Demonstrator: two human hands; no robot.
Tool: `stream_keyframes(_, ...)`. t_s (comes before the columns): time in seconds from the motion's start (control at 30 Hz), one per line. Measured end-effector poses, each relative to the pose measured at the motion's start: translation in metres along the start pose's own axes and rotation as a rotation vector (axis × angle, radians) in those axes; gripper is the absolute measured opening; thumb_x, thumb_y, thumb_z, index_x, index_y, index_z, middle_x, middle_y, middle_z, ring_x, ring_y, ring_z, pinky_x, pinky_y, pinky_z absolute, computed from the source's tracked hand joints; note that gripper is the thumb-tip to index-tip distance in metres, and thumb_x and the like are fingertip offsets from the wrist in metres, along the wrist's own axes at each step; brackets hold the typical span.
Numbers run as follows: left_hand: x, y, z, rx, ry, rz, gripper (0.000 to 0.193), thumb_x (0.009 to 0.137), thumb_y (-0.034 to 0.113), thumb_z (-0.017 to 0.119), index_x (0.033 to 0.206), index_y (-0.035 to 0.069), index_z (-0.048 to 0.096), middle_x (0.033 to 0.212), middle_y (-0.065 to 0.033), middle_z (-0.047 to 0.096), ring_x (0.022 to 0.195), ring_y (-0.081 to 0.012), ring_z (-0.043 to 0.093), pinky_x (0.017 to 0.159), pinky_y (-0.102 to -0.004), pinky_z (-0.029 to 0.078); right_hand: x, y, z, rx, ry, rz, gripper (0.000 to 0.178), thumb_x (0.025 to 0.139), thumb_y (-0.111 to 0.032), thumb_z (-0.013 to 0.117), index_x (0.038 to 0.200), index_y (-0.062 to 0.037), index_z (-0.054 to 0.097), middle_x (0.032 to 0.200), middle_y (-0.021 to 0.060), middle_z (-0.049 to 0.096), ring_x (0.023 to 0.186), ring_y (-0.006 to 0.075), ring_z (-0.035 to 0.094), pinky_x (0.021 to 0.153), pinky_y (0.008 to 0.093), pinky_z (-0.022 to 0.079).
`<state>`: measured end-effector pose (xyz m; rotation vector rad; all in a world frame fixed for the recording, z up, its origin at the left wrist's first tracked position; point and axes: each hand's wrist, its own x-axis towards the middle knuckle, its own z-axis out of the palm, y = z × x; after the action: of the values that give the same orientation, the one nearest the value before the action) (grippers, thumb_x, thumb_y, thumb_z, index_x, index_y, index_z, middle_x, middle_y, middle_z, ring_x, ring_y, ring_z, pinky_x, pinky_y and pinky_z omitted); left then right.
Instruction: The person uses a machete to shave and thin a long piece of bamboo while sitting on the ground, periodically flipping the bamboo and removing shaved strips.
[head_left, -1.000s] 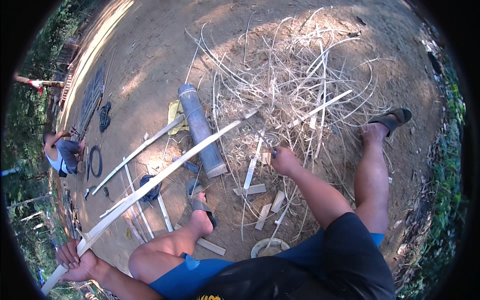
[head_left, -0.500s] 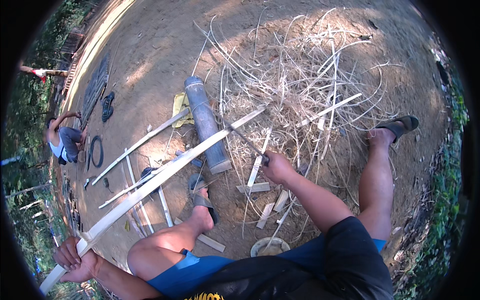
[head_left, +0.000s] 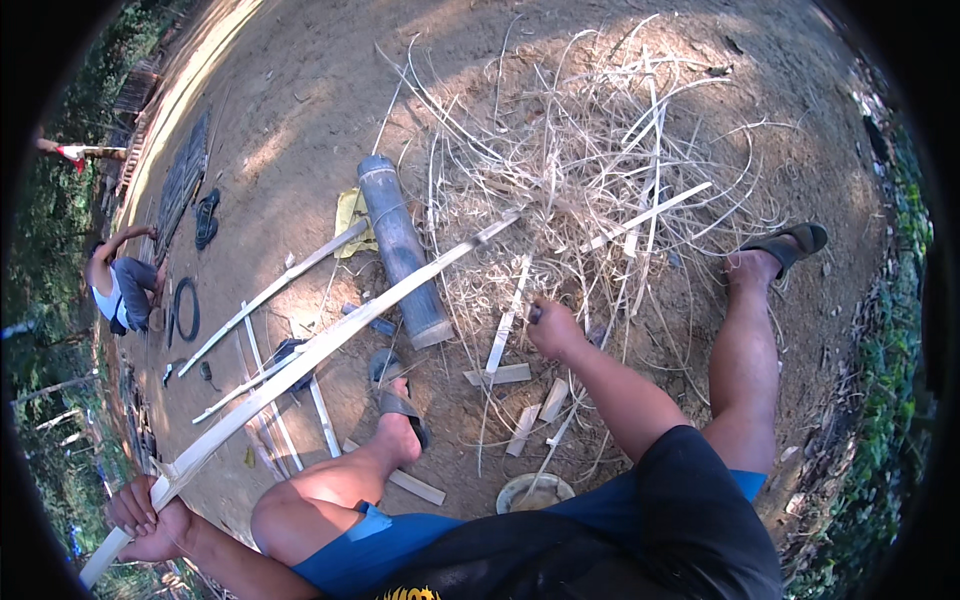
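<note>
Since the earlier frame, the dark tool [head_left: 535,313] in my right hand [head_left: 560,331] has left its clear line across the pale strip [head_left: 300,366]; I make out little beyond the end clenched right of centre. My left hand [head_left: 150,520] grasps the strip at lower left, presumably to steady it, while the bamboo log [head_left: 393,220] left of centre, beneath the strip, likely props it.

Place: outdoor work yard
Ground [head_left: 280,160]: bare dirt, dappled by sunlight
Shavings [head_left: 565,180]: strewn beyond the right grip [head_left: 555,330]
Greenery [head_left: 885,410]: seen well right of it
</note>
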<state>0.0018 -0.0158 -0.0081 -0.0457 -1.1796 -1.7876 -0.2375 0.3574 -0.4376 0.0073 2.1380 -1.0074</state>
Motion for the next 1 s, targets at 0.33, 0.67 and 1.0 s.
stream_keyframes(0.33, 0.008, -0.002, 0.002, 0.008, 0.003, -0.027, 0.084, 0.073, 0.095, 0.015, 0.056, 0.015, 0.035, 0.047, 0.0030, 0.035, 0.037, -0.0076, 0.034, 0.040, -0.0213, 0.027, 0.010, 0.007, -0.015, -0.134, 0.025, -0.014, 0.030, 0.083, -0.014, 0.060, 0.111, -0.0062, 0.062, 0.105, 0.0210, 0.068, 0.100, 0.0361, 0.065, 0.089, 0.0460, 0.050)
stream_keyframes(0.67, 0.012, 0.002, -0.016, 0.034, 0.069, -0.051, 0.084, 0.073, 0.095, 0.015, 0.056, 0.015, 0.034, 0.047, 0.0030, 0.034, 0.038, -0.0073, 0.033, 0.040, -0.0219, 0.028, 0.029, 0.027, -0.041, -0.275, -0.058, -0.045, 0.031, 0.081, -0.017, 0.060, 0.109, -0.0044, 0.062, 0.106, 0.0223, 0.067, 0.100, 0.0384, 0.064, 0.090, 0.0456, 0.051)
stream_keyframes(1.0, 0.009, -0.001, -0.018, 0.048, 0.106, -0.017, 0.084, 0.073, 0.095, 0.015, 0.056, 0.015, 0.034, 0.046, 0.0030, 0.032, 0.038, -0.0076, 0.031, 0.039, -0.0212, 0.028, 0.033, 0.022, -0.050, -0.264, -0.015, -0.012, 0.033, 0.083, -0.015, 0.057, 0.114, -0.0058, 0.062, 0.109, 0.0233, 0.066, 0.100, 0.0390, 0.064, 0.091, 0.0453, 0.051)
